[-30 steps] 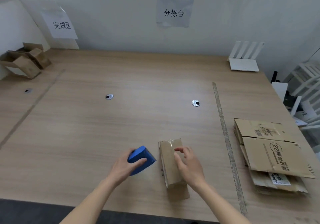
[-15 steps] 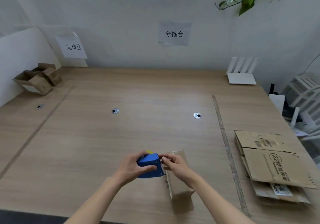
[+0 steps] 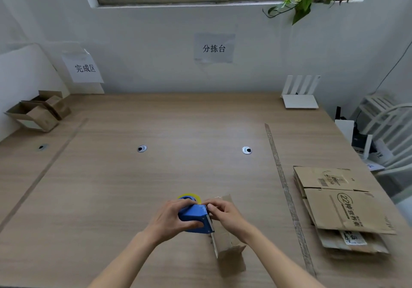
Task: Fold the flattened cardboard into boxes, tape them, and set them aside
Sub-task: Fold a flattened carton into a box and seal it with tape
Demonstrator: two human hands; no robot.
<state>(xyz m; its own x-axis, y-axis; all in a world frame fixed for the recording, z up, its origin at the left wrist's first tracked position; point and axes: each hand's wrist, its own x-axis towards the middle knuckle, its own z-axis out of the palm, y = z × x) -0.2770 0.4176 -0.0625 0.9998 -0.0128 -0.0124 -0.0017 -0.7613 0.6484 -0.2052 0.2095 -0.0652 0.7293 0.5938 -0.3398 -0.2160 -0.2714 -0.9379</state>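
My left hand (image 3: 171,219) grips a blue tape dispenser (image 3: 195,217) with a yellow roll, held just above the table near its front edge. My right hand (image 3: 225,213) pinches at the dispenser's toothed cutter end, fingers curled there. Under my right hand a small folded cardboard box (image 3: 228,243) lies on the table, one flap open toward me. A stack of flattened cardboard (image 3: 341,207) lies at the right. Folded boxes (image 3: 40,111) sit at the far left by the wall.
The wooden table (image 3: 178,176) has two round cable holes (image 3: 142,148) and a tape strip (image 3: 283,185) running front to back right of centre. A white router (image 3: 299,100) stands at the back right. White chairs stand beyond the right edge.
My left hand lifted the dispenser and brought it right, over the box. My right hand left the box top and went to the dispenser's cutter end. The view tilted up.
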